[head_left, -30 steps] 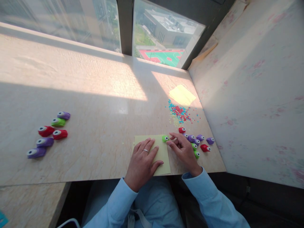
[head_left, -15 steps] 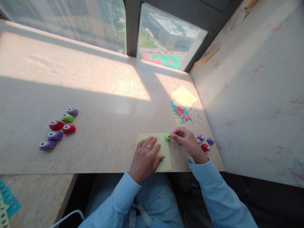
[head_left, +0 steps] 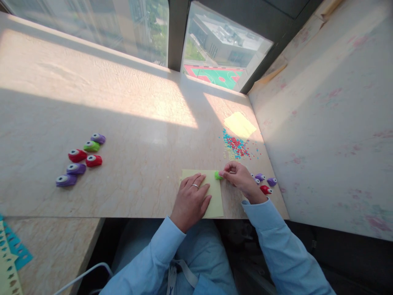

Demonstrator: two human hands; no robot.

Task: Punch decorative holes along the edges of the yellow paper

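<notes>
My left hand point(head_left: 192, 199) lies flat on a sheet of pale yellow paper point(head_left: 215, 203) by the table's front edge, its fingers stretched out and a ring on one of them. At the paper's upper right edge sits a small green paper punch point(head_left: 217, 175). My right hand point(head_left: 241, 178) grips this punch, with the thumb over its top and the other fingers curled. The thumb hides most of the punch's top, so whether it is pressed down I cannot tell.
Several purple, red and green punches point(head_left: 76, 155) stand at left; more punches point(head_left: 265, 189) are beside my right wrist. Blue, red and yellow paper bits point(head_left: 237, 146) lie scattered near a yellow paper stack point(head_left: 240, 125). Punched sheets point(head_left: 15, 246) rest on the lower-left surface. A wall borders the right.
My right thumb has moved over the top of the green punch, covering the white part that showed before. The view has shifted slightly; my left hand stays on the paper.
</notes>
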